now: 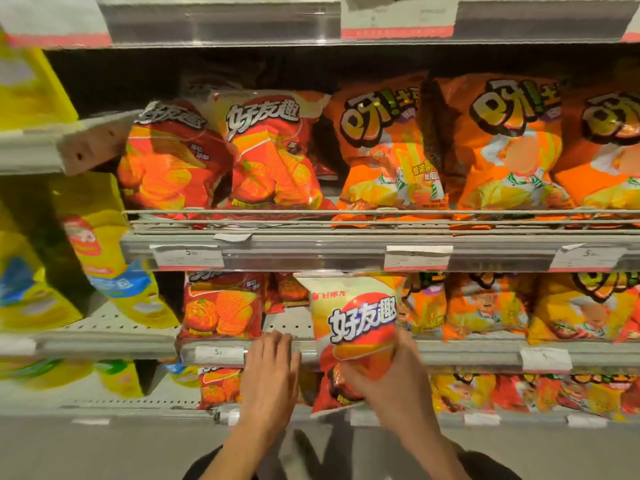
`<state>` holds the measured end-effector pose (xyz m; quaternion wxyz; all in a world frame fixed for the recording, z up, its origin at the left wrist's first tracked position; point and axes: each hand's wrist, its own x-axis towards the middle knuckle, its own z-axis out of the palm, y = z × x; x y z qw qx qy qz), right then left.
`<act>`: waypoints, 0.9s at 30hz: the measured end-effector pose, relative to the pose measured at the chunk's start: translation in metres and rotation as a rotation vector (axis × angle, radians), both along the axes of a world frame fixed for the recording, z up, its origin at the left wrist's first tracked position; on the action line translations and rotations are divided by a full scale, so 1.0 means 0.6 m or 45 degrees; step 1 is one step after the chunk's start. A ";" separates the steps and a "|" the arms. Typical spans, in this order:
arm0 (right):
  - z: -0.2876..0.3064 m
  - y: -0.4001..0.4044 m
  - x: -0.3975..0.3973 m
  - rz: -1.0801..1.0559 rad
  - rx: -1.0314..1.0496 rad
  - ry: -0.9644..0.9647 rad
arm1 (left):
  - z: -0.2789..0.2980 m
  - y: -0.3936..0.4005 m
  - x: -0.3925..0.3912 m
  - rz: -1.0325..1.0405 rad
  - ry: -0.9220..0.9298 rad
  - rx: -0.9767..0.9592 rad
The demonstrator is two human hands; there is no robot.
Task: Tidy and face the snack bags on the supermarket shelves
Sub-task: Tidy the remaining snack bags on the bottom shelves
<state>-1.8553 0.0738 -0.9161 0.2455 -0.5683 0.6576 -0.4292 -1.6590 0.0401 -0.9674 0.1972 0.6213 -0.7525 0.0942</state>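
Observation:
My right hand [391, 382] grips the lower part of a red and cream chip bag [356, 327], held upright in front of the middle shelf's edge [467, 355]. My left hand [270, 372] is flat with straight fingers, its fingertips at the shelf edge beside a gap in the row. Left of the gap stands a red chip bag [221, 306]. On the shelf above stand two red bags [173, 157] [273, 154] and orange bags [388, 150].
Orange bags [485, 306] fill the middle shelf to the right. Yellow bags [110, 251] stand on the neighbouring shelves at the left. A wire rail [346, 213] fronts the upper shelf. More red and orange bags sit on the bottom shelf [221, 386]. Price tags [188, 256] line the shelf edges.

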 end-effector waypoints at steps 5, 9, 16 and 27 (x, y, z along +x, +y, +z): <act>0.015 -0.094 0.072 -0.106 -0.079 0.101 | 0.003 0.011 0.014 0.050 0.046 0.161; 0.013 -0.153 0.102 -0.233 0.054 0.152 | 0.012 0.012 0.019 0.037 0.155 0.171; -0.025 -0.169 0.133 -0.259 0.098 0.007 | 0.002 0.008 0.029 -0.034 0.281 0.141; -0.046 -0.152 0.153 -0.229 0.089 -0.059 | -0.032 -0.013 0.043 -0.143 0.296 -0.078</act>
